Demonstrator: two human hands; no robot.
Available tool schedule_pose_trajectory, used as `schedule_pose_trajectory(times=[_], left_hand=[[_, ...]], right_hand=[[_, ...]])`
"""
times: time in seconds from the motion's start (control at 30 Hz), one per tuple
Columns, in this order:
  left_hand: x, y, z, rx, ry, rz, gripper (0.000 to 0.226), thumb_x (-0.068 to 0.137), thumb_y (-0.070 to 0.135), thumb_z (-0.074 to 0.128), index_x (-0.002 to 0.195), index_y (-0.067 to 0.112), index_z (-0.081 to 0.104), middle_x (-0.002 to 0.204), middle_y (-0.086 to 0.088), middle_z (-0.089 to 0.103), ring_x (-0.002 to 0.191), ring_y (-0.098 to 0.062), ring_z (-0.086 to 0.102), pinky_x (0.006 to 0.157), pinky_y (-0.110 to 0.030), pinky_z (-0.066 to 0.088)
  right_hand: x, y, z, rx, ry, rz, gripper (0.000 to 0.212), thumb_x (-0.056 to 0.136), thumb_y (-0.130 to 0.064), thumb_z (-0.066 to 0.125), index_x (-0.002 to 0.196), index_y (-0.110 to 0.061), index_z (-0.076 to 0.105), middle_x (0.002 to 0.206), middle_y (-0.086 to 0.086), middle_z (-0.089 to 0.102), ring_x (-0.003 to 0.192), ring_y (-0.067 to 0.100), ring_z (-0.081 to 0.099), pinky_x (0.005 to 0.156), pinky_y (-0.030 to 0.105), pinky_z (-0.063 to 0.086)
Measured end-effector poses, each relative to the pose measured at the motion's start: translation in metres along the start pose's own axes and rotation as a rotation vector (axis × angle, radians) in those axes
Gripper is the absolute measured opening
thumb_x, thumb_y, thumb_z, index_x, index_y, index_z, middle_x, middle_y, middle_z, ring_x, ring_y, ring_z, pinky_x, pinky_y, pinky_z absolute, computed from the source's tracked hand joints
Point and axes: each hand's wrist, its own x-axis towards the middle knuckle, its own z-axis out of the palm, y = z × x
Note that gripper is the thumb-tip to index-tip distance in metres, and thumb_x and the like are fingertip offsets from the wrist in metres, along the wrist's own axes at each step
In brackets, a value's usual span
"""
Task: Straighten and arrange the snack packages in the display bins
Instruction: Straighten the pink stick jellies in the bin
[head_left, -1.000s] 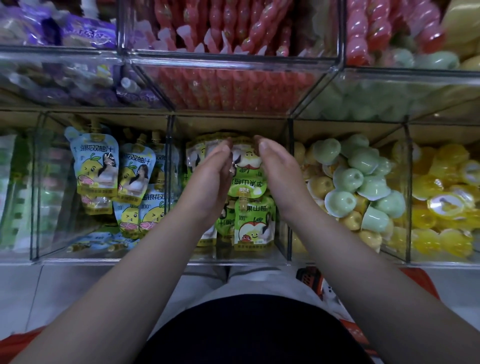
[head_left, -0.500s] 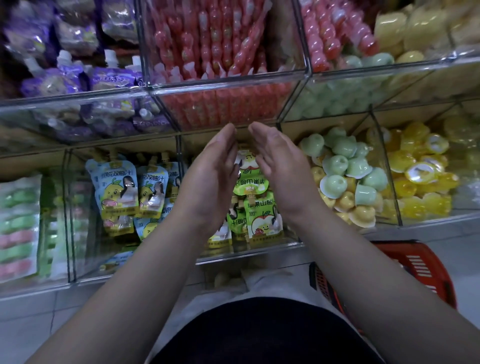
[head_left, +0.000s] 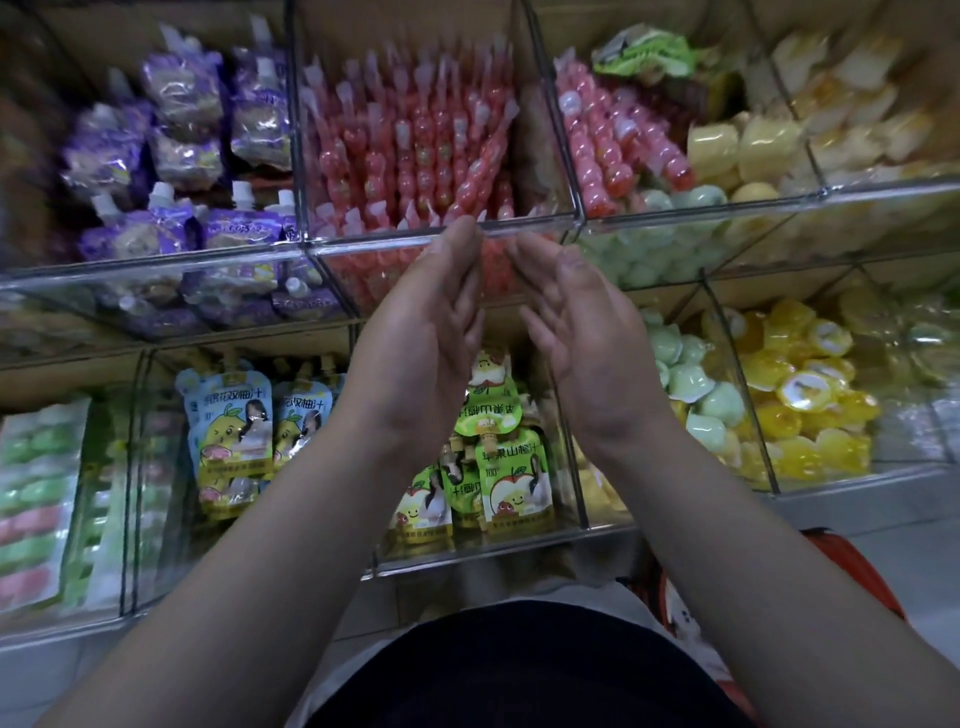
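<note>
Pink candy sticks (head_left: 415, 145) are standing in tight rows in the upper middle bin (head_left: 363, 244), with a few at its right side leaning across the others. I am holding my left grip (head_left: 426, 338) and my right grip (head_left: 582, 343) up in front of that bin's clear front wall. The palms are facing each other, the fingers are straight and loosely spread, and they are pinching nothing. The two are sitting near each other but apart. My left fingertips are reaching the height of the rim, though I cannot tell whether they are touching it.

I am judging that these sticks are the ones needing squaring up next. The danger is lying in how I go in. If I am pressing flat palms in from both sides too hard, I risk buckling the thin wrappers or popping the leaning sticks up and over the divider into the mixed bin beside them. Catching the rim with my fingers could also jolt the whole row.

My forearms are hanging right over the green pouches (head_left: 511, 483) in the lower bin. The top pouch there is lying upside down on the pile, so a dropped wrist could be dragging it out of place while I am looking higher
</note>
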Motion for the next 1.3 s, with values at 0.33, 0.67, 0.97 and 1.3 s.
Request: schedule_pose_trajectory(times=[0.33, 0.67, 0.97, 1.3], left_hand=[[0.043, 0.001, 0.06, 0.0, -0.001, 0.057, 0.053, 0.104, 0.036, 0.025, 0.152, 0.016, 0.031, 0.155, 0.006, 0.039, 0.138, -0.003, 0.04, 0.099, -0.018, 0.036], [0.083, -0.005, 0.098, 0.062, 0.053, 0.08, 0.051, 0.106, 0.035, 0.024, 0.153, 0.016, 0.031, 0.153, 0.008, 0.04, 0.123, 0.003, 0.047, 0.098, -0.016, 0.036], [0.11, -0.013, 0.095, 0.083, 0.154, 0.024, 0.051, 0.105, 0.036, 0.028, 0.152, 0.016, 0.033, 0.155, 0.005, 0.04, 0.14, -0.006, 0.038, 0.111, -0.024, 0.032], [0.145, -0.021, 0.098, 0.214, 0.142, -0.017, 0.039, 0.107, 0.03, 0.02, 0.098, 0.026, 0.058, 0.078, 0.022, 0.072, 0.079, 0.013, 0.065, 0.064, -0.006, 0.048]], right_hand=[[0.045, -0.038, -0.054, 0.003, 0.004, -0.057, 0.043, 0.088, -0.047, 0.04, 0.122, -0.026, 0.057, 0.135, -0.003, 0.061, 0.125, 0.001, 0.054, 0.108, 0.026, 0.04], [0.087, -0.047, -0.096, -0.113, 0.036, -0.02, 0.056, 0.087, -0.057, 0.043, 0.129, -0.024, 0.059, 0.134, -0.005, 0.061, 0.127, 0.006, 0.054, 0.114, 0.037, 0.038], [0.126, -0.034, -0.097, -0.245, -0.013, 0.199, 0.067, 0.082, -0.063, 0.046, 0.139, -0.028, 0.049, 0.139, -0.005, 0.055, 0.128, 0.013, 0.051, 0.113, 0.045, 0.038], [0.158, -0.033, -0.103, -0.337, 0.025, 0.248, 0.042, 0.088, -0.055, 0.051, 0.109, -0.024, 0.069, 0.101, -0.005, 0.075, 0.097, 0.016, 0.071, 0.095, 0.044, 0.054]])
